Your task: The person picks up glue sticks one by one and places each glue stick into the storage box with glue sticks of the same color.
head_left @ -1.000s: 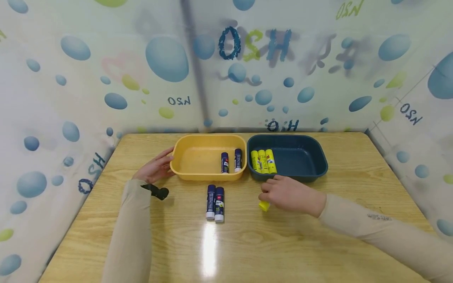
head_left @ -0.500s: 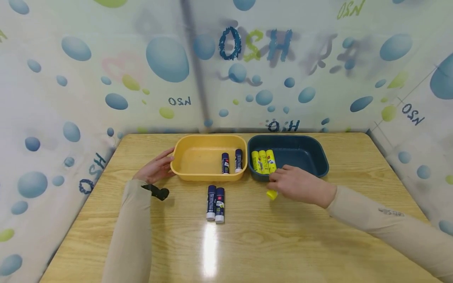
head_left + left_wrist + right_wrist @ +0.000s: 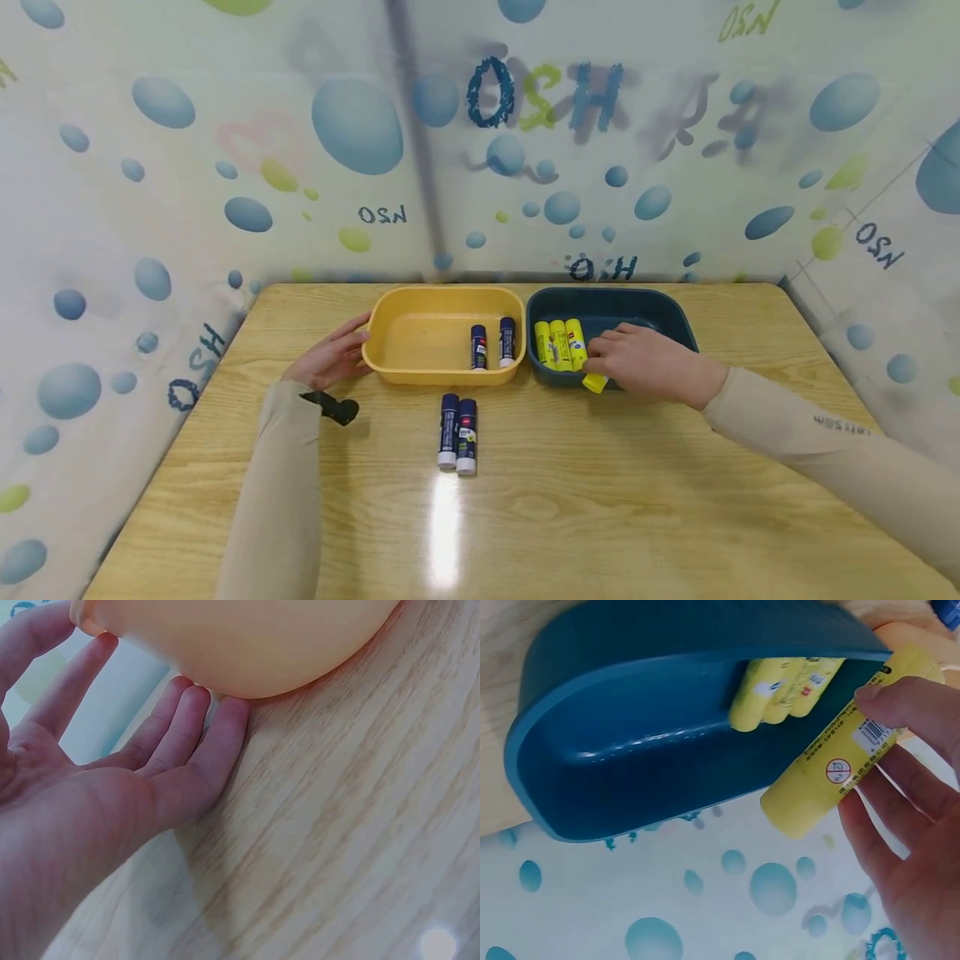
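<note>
My right hand (image 3: 648, 360) pinches a yellow glue stick (image 3: 847, 750) between thumb and fingers, over the near rim of the dark blue bin (image 3: 637, 312). Inside that bin, 3 yellow glue sticks (image 3: 560, 346) lie side by side at its left end. My left hand (image 3: 327, 360) touches the left side of the yellow bin (image 3: 420, 333); in the left wrist view its fingertips (image 3: 196, 697) rest against the bin's outer wall. Two dark blue glue sticks (image 3: 477, 347) with white ends lie in the yellow bin's right part.
Two more dark blue glue sticks (image 3: 467, 437) lie together on the wooden table (image 3: 570, 517), in front of the yellow bin. The bins stand side by side near the table's back edge. Behind them hangs a white sheet (image 3: 480, 200) with blue and green spots.
My right hand has carried the yellow glue stick from the table area up and rightward to the dark blue bin's rim. The left hand stays at the yellow bin.
</note>
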`<act>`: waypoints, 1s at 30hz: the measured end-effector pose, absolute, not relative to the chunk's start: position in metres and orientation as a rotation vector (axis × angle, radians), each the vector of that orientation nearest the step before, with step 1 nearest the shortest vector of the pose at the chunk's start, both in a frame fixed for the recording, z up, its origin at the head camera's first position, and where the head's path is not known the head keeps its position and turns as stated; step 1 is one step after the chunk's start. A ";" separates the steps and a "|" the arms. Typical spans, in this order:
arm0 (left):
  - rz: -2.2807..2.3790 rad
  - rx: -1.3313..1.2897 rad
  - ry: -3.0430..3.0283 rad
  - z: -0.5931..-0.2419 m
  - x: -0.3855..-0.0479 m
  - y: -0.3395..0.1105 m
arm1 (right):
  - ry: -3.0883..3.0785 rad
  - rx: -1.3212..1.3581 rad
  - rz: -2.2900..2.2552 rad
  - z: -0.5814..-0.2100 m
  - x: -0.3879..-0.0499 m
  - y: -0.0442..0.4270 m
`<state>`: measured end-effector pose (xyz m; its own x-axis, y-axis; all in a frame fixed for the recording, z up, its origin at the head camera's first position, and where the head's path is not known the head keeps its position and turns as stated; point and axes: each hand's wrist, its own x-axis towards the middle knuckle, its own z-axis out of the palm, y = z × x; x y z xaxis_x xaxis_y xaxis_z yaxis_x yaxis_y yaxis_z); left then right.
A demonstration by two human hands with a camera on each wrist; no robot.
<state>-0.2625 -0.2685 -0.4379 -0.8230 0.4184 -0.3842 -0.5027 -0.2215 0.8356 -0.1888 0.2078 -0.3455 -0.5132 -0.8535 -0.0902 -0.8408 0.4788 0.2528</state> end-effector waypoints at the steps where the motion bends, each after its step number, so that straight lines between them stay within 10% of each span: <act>1: 2.077 -0.102 1.461 -0.436 -0.262 -0.268 | -2.661 1.517 -0.413 -0.346 -0.192 0.210; 30: 2.095 -0.093 1.444 -0.438 -0.261 -0.270 | -2.975 1.548 -0.500 -0.387 -0.248 0.207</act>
